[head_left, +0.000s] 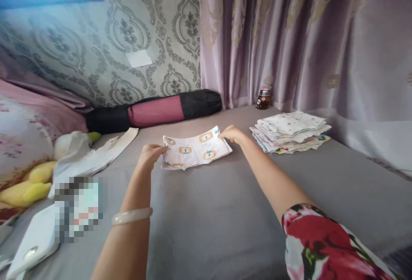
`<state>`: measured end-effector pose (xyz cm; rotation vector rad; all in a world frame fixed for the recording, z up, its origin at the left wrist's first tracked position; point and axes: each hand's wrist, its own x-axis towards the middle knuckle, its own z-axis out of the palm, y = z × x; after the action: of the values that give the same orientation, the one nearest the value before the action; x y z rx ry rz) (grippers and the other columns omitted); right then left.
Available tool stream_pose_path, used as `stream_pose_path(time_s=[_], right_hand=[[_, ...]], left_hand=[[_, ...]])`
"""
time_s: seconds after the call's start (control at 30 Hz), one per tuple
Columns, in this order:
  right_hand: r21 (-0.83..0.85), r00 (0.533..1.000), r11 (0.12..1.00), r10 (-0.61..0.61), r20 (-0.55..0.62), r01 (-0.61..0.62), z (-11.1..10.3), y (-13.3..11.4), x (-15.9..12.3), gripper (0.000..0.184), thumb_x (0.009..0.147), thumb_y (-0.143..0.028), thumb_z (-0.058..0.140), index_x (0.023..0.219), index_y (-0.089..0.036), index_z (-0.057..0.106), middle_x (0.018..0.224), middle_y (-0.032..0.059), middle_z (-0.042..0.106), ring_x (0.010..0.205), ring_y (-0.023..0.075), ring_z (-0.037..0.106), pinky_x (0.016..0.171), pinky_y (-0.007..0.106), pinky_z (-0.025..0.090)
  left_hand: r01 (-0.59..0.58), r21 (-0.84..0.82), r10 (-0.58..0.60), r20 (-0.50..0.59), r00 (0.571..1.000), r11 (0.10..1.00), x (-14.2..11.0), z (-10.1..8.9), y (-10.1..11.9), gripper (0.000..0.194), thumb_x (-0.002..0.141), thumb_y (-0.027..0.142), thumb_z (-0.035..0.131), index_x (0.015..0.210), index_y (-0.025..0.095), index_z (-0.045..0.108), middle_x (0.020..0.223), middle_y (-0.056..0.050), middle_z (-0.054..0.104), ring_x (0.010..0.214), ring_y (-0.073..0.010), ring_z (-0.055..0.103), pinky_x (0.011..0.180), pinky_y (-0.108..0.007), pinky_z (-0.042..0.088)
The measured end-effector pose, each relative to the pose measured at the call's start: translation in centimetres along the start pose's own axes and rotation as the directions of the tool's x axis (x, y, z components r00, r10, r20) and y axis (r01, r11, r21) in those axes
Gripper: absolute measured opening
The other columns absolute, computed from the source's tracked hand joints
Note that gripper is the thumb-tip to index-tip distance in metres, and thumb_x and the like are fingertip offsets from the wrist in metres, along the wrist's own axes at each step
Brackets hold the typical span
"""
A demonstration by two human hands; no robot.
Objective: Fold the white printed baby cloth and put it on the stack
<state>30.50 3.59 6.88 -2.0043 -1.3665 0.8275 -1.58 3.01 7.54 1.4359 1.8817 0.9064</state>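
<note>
A white cloth with an orange and teal print is folded into a rectangle over the grey bed sheet. Its left edge is pinched by my left hand, thumb and fingers together. At its upper right corner, my right hand grips the fabric in the same way. The cloth hangs slightly slack between the two hands, and its layers show at the right edge. To the right of my right hand lies a stack of folded printed cloths.
A black and maroon roll-shaped bag lies along the wall. Near the curtain stands a dark jar. On the left are a pale crumpled garment, yellow plush items, a white device and a blurred-out item.
</note>
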Motion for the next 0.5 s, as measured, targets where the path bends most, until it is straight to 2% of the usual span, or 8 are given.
stream_pose_path(time_s=[0.1,0.2,0.37,0.5], right_hand=[[0.109,0.999,0.994,0.03,0.012,-0.031,-2.9,-0.5,-0.3,0.02,0.073,-0.017,0.073,0.064,-0.014,0.056,0.044,-0.0094,0.038,0.039,0.0041,0.03,0.038,0.017,0.019],[0.191,0.998,0.979,0.068,-0.014,-0.064,-6.4,-0.3,-0.8,0.024,0.073,-0.015,0.076,0.064,-0.015,0.054,0.044,-0.0087,0.04,0.039,0.0037,0.028,0.036,0.017,0.017],[0.187,0.988,0.979,0.103,-0.118,-0.08,-12.7,0.9,-2.2,0.033,0.074,-0.013,0.077,0.059,-0.016,0.047,0.042,-0.0088,0.038,0.038,0.0029,0.027,0.035,0.016,0.016],[0.16,0.966,0.98,0.152,-0.208,-0.12,-17.8,2.2,-3.0,0.033,0.071,-0.013,0.08,0.06,-0.015,0.049,0.044,-0.0081,0.041,0.038,0.0029,0.031,0.035,0.016,0.021]], left_hand=[[-0.001,-0.034,0.003,0.051,0.999,0.999,-0.3,0.6,2.4,0.022,0.058,0.037,0.07,0.058,0.016,0.065,0.04,0.006,0.038,0.041,-0.0083,0.032,0.044,-0.022,0.024],[-0.031,-0.098,0.041,0.1,0.994,0.995,-1.2,2.0,5.2,0.02,0.059,0.034,0.071,0.055,0.016,0.063,0.039,0.005,0.037,0.041,-0.0078,0.031,0.043,-0.022,0.021],[-0.105,-0.216,0.143,0.169,0.975,0.971,-3.0,5.4,10.0,0.018,0.059,0.03,0.072,0.054,0.016,0.062,0.045,0.003,0.046,0.043,-0.0074,0.035,0.043,-0.021,0.022],[-0.138,-0.315,0.203,0.184,0.962,0.939,-4.3,8.6,13.9,0.014,0.059,0.026,0.072,0.055,0.015,0.063,0.056,-0.001,0.057,0.046,-0.0075,0.04,0.043,-0.021,0.025]])
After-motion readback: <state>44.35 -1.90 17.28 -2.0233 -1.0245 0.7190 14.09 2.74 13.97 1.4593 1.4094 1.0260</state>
